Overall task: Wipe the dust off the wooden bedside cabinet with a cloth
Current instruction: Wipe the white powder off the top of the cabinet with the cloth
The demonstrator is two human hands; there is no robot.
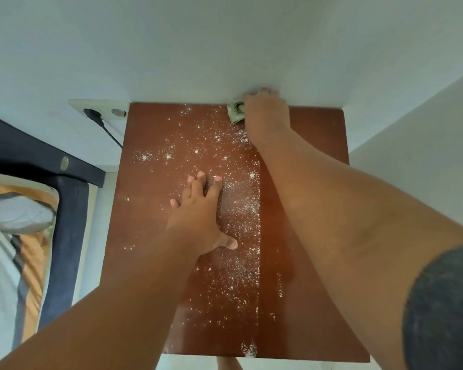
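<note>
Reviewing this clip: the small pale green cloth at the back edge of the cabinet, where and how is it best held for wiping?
Probably as now: the right hand presses down from above on the pale green crumpled cloth, which lies bunched against the white wall at the back of the reddish-brown wooden cabinet top. Only its left edge shows, so a flat top-down palm grip suits it.

Soft even daylight, faint arm shadow on cabinet top [155, 236], wide-angle bowing at edges (slight overall softness)
</note>
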